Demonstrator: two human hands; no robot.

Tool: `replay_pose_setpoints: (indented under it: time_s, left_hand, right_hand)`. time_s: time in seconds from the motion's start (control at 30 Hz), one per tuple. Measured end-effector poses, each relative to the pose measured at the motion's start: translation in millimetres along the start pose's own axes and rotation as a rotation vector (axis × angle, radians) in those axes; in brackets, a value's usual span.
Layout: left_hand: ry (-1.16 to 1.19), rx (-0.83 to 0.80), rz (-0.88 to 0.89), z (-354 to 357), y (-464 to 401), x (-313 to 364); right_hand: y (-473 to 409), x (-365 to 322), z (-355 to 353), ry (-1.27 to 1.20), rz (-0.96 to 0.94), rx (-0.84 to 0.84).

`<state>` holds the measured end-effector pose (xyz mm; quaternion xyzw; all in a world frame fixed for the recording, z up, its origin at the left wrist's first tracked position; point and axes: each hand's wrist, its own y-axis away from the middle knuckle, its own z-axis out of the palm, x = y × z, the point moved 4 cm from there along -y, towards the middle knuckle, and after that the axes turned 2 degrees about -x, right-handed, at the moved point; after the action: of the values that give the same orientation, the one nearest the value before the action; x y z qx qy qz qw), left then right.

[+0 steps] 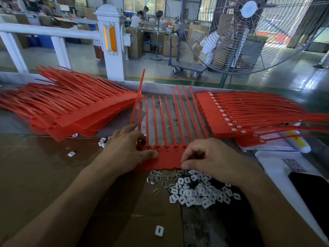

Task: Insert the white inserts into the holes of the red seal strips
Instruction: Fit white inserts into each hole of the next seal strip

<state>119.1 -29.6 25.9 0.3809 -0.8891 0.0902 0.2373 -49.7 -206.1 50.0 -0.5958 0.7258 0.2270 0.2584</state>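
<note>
A lone white insert point(159, 230) lies nearest, flat on the brown cardboard point(53, 175) that covers the near part of the bench. Beyond it a loose heap of white inserts point(194, 191) spreads under the right hand point(210, 157), whose fingers are curled downward at the heap's far edge and over the strip's tabs; whether they pinch an insert cannot be told. The left hand point(128, 148) rests on the left end of a joined red seal strip point(167, 157), thumb stretched along the tab, fingers bent over the heads. The strip's flat tabs point toward the person and its thin tails run straight away toward the bench's far edge, one tail standing up and leaning. Its square holes sit in a row just beyond the tabs. A stack of red strips point(71, 111) fans out to the left, tails pointing left and away; a second stack point(240, 118) on the right, with white showing in its holes, points its tails rightward. Open bench shows only between the stacks. A large fan point(249, 32) stands behind.
</note>
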Motion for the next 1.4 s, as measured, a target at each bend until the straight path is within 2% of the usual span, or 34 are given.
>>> replay_pose_setpoints:
  time_s: [0.17, 1.0, 1.4]
  left_hand:
    - [-0.016, 0.010, -0.006, 1.0, 1.8, 1.4]
    - [-0.025, 0.011, -0.009, 0.6, 2.8, 3.2]
    - [-0.029, 0.009, -0.009, 0.9, 1.1, 3.1]
  right_hand:
    - [-2.1, -9.1, 14.0, 0.091, -0.082, -0.093]
    - [2.8, -27.1, 20.3, 0.202, -0.102, -0.109]
    - [3.5, -20.3, 15.6, -0.056, -0.093, -0.112]
